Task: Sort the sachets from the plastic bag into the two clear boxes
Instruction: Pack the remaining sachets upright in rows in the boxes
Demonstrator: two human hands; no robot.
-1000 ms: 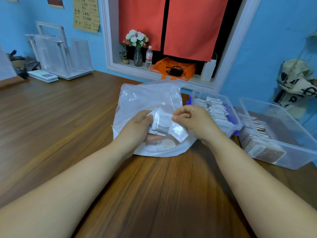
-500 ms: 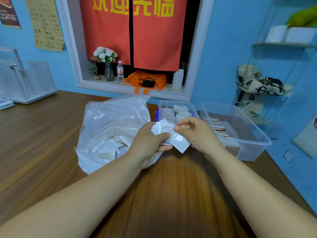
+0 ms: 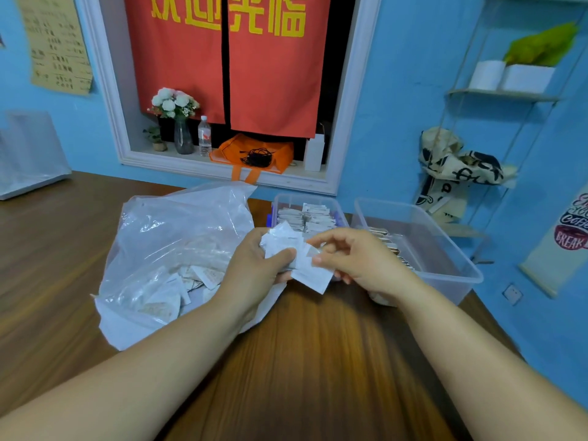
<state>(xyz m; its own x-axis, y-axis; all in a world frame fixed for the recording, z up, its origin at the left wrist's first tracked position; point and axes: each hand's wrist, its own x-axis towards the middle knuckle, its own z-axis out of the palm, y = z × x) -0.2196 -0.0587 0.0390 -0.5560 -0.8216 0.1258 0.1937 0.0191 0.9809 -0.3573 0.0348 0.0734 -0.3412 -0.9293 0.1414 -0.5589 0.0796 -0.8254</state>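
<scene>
Sachets [image 3: 286, 248], a small white bunch, sit above the wooden table [image 3: 318, 361] between the plastic bag [image 3: 178, 237] and the boxes. The left hand [image 3: 254, 275] clasps the bunch with its thumb across the front, and the right hand [image 3: 359, 259] pinches the lowest sachet's edge between thumb and forefinger. Their print is too small to read.

More white sachets lie loose [image 3: 178, 291] in the bottom of the clear, crumpled bag. The left clear box [image 3: 305, 198], just behind the hands, holds white sachets stacked in rows. The right clear box [image 3: 445, 249], beside it, holds a row of brownish sachets along its left wall.

Behind, a red curtain [image 3: 270, 84] carries large yellow Chinese characters whose tops are cut off by the frame. A wall hanging [image 3: 572, 230] at the far right shows "Coffee" in part and "BREAK". A tan paper notice [image 3: 57, 46] at the upper left bears columns of writing too blurred to read. A water bottle [image 3: 204, 136] with a red label stands on the sill.
</scene>
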